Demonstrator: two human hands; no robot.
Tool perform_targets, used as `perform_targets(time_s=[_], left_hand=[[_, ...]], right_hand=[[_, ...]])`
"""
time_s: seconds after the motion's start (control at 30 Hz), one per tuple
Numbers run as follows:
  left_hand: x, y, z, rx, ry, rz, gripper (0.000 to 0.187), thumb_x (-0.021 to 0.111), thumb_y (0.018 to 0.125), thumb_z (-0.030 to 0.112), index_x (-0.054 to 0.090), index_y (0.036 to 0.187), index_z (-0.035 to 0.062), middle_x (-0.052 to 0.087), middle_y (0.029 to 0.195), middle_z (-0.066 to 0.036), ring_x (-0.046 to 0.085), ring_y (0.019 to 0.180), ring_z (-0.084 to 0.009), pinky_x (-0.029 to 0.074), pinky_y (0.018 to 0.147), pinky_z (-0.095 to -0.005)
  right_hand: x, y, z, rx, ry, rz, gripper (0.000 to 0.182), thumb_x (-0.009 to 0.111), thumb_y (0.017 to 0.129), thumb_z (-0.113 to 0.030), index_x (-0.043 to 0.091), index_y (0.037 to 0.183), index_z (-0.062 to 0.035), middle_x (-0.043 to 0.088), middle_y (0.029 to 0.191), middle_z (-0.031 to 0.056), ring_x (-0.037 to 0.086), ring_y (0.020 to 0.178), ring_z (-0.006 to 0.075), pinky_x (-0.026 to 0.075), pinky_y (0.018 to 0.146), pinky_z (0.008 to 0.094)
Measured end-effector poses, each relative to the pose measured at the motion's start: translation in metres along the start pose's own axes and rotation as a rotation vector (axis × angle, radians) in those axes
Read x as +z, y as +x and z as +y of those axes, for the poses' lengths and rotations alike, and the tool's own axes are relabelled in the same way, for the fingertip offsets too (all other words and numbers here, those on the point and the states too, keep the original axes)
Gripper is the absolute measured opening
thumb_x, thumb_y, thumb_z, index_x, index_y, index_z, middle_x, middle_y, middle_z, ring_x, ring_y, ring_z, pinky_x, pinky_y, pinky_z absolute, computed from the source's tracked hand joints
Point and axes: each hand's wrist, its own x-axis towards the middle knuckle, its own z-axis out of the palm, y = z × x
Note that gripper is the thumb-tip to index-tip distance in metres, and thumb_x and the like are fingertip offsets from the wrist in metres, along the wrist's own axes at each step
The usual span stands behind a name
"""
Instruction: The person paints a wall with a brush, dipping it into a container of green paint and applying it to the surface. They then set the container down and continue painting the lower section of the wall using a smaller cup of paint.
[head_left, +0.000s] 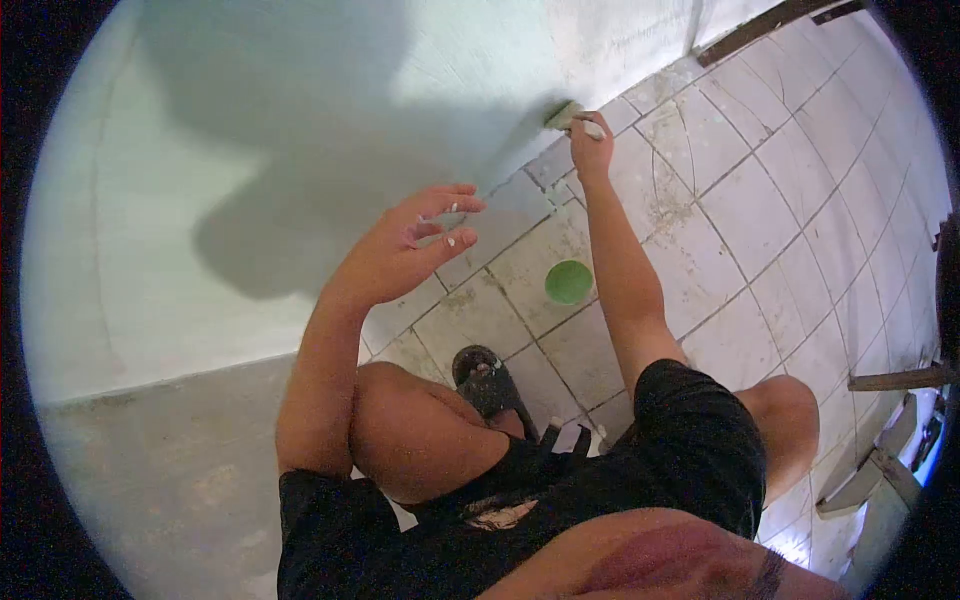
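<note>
My right hand [592,150] grips a paintbrush [566,115] by its handle, far out in front of me. The brush head meets the foot of the pale, whitish-green wall [480,60], just above the tiled floor. My left hand [420,240] hangs in the air close to the wall, fingers apart and holding nothing; white specks that look like paint mark its fingertips. On the floor between my arms sits a round green thing [568,283], perhaps a small tub of paint; its depth cannot be made out.
Light floor tiles [780,200] with dirt and stains spread to the right. A dark wooden piece [760,30] lies along the wall's base at the far end. Wooden frame parts [880,460] stand at the right edge. My sandalled foot [490,385] is near the green thing.
</note>
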Motion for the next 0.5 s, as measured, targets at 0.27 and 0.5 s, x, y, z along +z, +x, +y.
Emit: perform_targets(time_s=[0.27, 0.5], left_hand=[[0.001, -0.002, 0.001, -0.030, 0.033, -0.076, 0.032, 0.059, 0.089, 0.017, 0.055, 0.119, 0.0071, 0.047, 0.132, -0.008, 0.045, 0.121, -0.0212, 0.040, 0.099, -0.0392], [-0.004, -0.003, -0.010, -0.021, -0.029, -0.095, 0.034, 0.059, 0.089, 0.023, 0.055, 0.120, 0.0085, 0.049, 0.131, -0.008, 0.046, 0.121, -0.0232, 0.041, 0.099, -0.0401]], right_hand=[[0.019, -0.015, 0.005, -0.014, -0.217, 0.000, 0.018, 0.062, 0.075, -0.019, 0.060, 0.085, -0.0041, 0.064, 0.079, 0.0178, 0.063, 0.076, 0.0328, 0.048, 0.068, 0.0363], [0.024, -0.005, -0.175, 0.051, 0.347, -0.196, 0.012, 0.059, 0.081, -0.009, 0.058, 0.091, -0.0019, 0.061, 0.075, 0.0068, 0.058, 0.072, 0.0123, 0.047, 0.063, 0.0263]])
